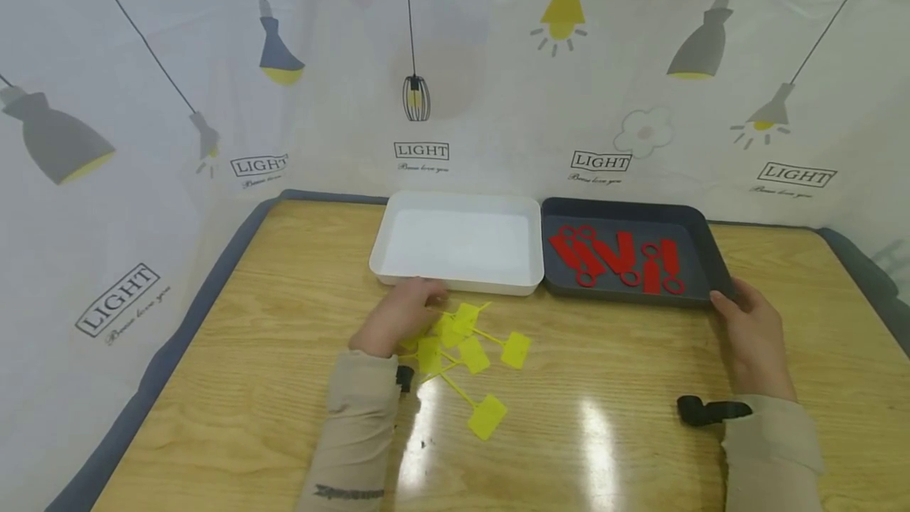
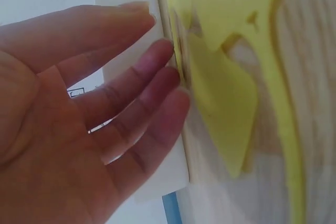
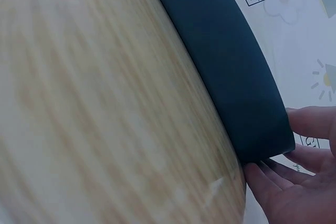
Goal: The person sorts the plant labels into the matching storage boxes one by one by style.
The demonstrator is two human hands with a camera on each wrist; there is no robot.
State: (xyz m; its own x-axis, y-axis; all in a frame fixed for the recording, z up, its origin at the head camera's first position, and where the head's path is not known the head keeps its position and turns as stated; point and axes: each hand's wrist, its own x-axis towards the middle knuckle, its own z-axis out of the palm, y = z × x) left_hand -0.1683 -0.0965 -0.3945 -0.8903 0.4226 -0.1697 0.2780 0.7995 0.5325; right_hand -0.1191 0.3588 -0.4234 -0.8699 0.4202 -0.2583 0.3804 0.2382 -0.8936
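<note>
Yellow tags (image 1: 472, 355) lay at six o'clock from the white tray (image 1: 462, 235), the left hand (image 1: 404, 313) beside them at ten, fingers relaxed; the right hand (image 1: 755, 332) pinched the dark tray (image 1: 690, 247) at its four-o'clock corner.

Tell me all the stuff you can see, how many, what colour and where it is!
White tray: one, white, back of the table
Dark tray: one, dark grey, beside the white tray
Red tags: about six, red, inside the dark tray
Yellow tags: several, overlapping, yellow, on the table before the white tray
Table: one, wood-coloured, under both trays
Backdrop: one, white with printed lamps, behind the table
Black pieces: two, black, one by each wrist
Sleeves: two, beige, on the arms
Left hand: one, beside the yellow tags
Right hand: one, holding the dark tray's corner
</note>
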